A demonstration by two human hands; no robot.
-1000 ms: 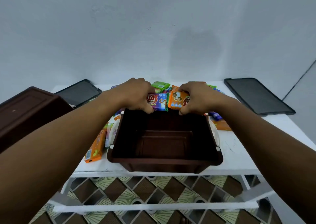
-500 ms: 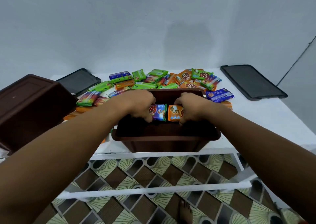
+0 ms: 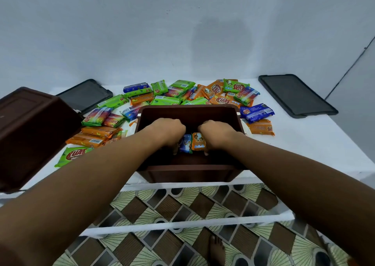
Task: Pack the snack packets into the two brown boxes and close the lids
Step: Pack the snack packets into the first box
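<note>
Reaching down into the open brown box (image 3: 189, 113) at the near edge of the white desk (image 3: 304, 139), we have both hands inside it. Our left hand (image 3: 166, 131) has its grip clamped on a blue packet (image 3: 186, 144), and our right hand (image 3: 218, 133) has its grip clamped on an orange packet (image 3: 198, 141); the two packets stand on edge, touching each other, low inside the box between our hands. Whether they rest on the box floor we cannot tell, since our hands and the near wall hide it.

The second brown box (image 3: 30, 131) sits at the left edge of the desk, tilted, showing its outer side to us. Behind and around the open box lies the loose pile of snack packets (image 3: 178, 95), green, orange, blue and multicoloured, spread across the far middle of the desk. More of them lie to the left between the two boxes, among them a green packet (image 3: 71, 155) near the desk's front edge. To the right of the open box, a blue packet by the corner (image 3: 256, 112) lies just beside the far right corner of the rim, with an orange one (image 3: 260, 127) nearer to us.

Two dark lids lie flat on the desk: the left lid (image 3: 85, 96) at the far left, behind the tilted box, and the right lid (image 3: 296, 96) at the far right, well apart from the packets. Below the desk we see the patterned floor (image 3: 162, 204) and a bare foot (image 3: 217, 249).
</note>
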